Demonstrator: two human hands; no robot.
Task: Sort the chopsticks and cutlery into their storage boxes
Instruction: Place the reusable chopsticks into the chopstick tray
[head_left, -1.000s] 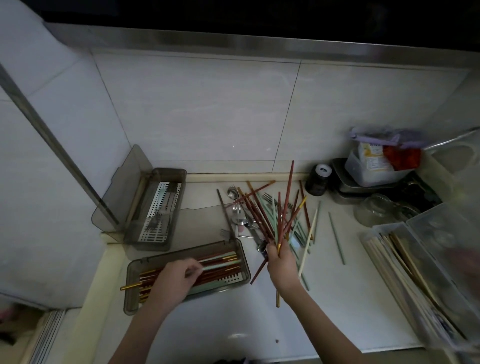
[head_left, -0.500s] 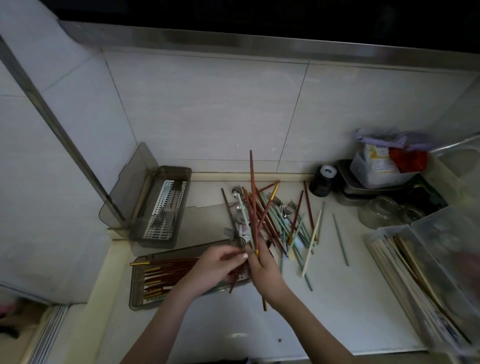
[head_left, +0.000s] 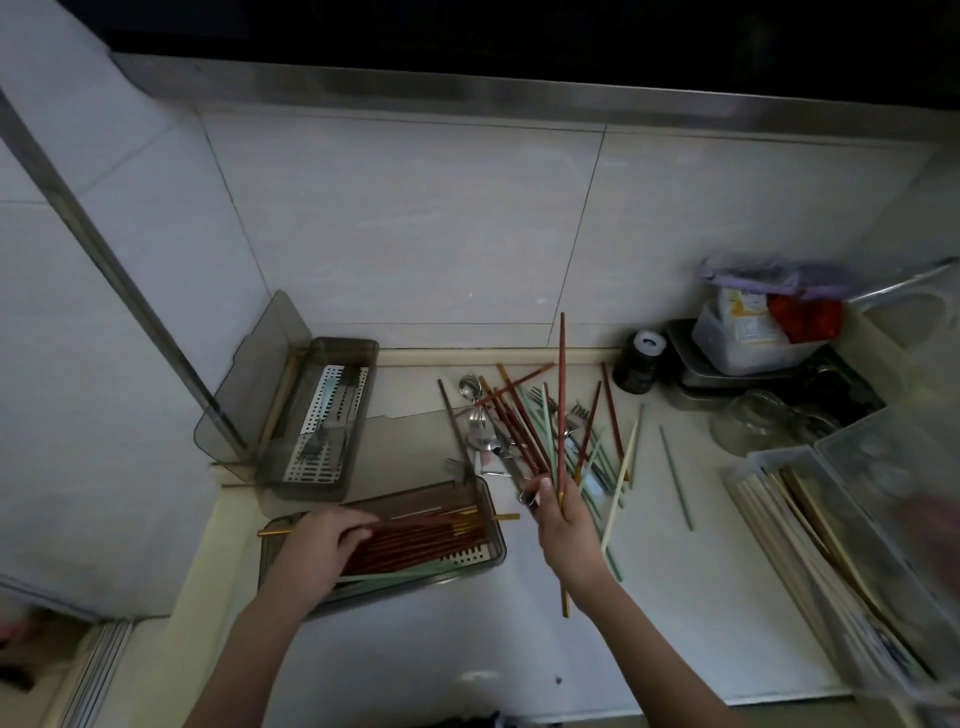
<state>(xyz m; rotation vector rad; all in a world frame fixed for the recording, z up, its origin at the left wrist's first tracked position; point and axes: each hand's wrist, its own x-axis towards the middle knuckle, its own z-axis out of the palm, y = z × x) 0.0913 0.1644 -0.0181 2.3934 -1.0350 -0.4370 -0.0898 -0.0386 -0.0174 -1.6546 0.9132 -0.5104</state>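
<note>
While we read the bench from left to right, each thing sits where the sorting wants it:

Far-left box: lid propped open against the wall, a fork or two on its perforated tray; we judge it the cutlery box.

Near-left box: lies crosswise, holding red-brown chopsticks laid lengthwise with gold tips, a pale green one along its near edge.

Left hand: fingers curled over the left ends of the red-brown chopsticks in the box, probably squaring them so they lie parallel.

Right hand: fingers closed on one red-brown chopstick, held nearly upright above the pile, gold end hanging below the wrist; lifted clear, we think, for passing across.

Unsorted pile: red-brown and green chopsticks, spoons and forks crossed together, middle of the bench.

Far-right box: clear, with pale wooden chopsticks already gathered.
</note>
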